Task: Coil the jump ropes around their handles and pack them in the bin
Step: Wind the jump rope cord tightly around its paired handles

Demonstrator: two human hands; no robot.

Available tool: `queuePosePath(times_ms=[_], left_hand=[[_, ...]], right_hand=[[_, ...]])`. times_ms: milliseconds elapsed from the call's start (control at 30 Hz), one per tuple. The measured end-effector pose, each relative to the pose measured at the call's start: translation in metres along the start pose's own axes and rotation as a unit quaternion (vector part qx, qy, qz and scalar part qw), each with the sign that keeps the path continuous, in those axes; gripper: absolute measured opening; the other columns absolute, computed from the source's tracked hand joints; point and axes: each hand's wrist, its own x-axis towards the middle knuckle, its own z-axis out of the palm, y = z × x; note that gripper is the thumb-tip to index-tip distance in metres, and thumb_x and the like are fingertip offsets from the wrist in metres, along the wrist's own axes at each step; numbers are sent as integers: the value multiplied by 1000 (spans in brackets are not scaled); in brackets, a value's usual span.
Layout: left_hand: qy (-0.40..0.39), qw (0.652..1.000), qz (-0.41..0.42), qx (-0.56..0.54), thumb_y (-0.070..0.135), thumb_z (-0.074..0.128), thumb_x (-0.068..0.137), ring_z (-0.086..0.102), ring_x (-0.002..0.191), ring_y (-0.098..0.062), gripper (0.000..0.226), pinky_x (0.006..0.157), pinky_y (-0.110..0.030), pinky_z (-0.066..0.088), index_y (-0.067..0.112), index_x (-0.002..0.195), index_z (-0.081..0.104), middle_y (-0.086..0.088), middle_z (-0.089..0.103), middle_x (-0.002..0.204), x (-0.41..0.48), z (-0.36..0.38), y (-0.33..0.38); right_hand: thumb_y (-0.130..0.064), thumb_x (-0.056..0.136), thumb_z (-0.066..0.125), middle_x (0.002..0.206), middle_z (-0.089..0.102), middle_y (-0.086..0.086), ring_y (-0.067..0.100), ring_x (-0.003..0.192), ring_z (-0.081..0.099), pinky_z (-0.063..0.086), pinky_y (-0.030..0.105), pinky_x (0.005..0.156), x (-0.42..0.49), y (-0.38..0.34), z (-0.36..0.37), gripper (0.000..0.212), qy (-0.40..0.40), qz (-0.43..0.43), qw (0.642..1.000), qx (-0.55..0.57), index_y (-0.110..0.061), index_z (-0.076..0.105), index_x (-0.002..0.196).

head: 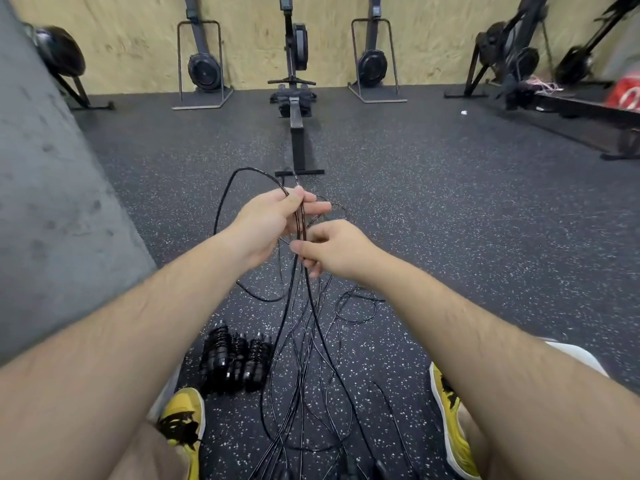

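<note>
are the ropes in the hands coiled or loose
Loose: the ropes hang uncoiled from the left hand and right hand, tangled across the floor.

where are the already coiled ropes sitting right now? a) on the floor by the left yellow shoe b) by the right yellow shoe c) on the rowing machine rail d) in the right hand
a: the coiled ropes lie in a black pile on the floor just beyond the left shoe, while the left hand and right hand pinch only loose cable.
</note>
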Motion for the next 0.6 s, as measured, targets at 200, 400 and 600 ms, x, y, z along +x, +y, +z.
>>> queuePosePath(times_ms=[200,400,600], left_hand=[[-172,980,-68,68,51,38,105,66,99,-20,51,106,-45,45,6,113,62,-3,70,103,-7,-5,-14],[-201,950,-34,236,26,41,109,70,107,-18,25,91,-35,51,12,107,62,1,77,107,-16,9,-31],[-63,998,15,6,25,32,111,37,54,-15,32,60,-34,44,13,86,48,4,37,59,1,35,-2]], right_hand=[[-23,98,62,65,66,7,15,50,61,51,25,51,8,-11,-12,30,139,-36,989,34,-8,59,72],[-27,99,61,66,61,4,13,47,53,47,24,53,16,-6,-34,32,175,-22,981,87,3,62,86],[4,83,50,92,70,14,10,56,49,36,24,49,2,0,-52,27,43,24,993,109,0,69,101]])
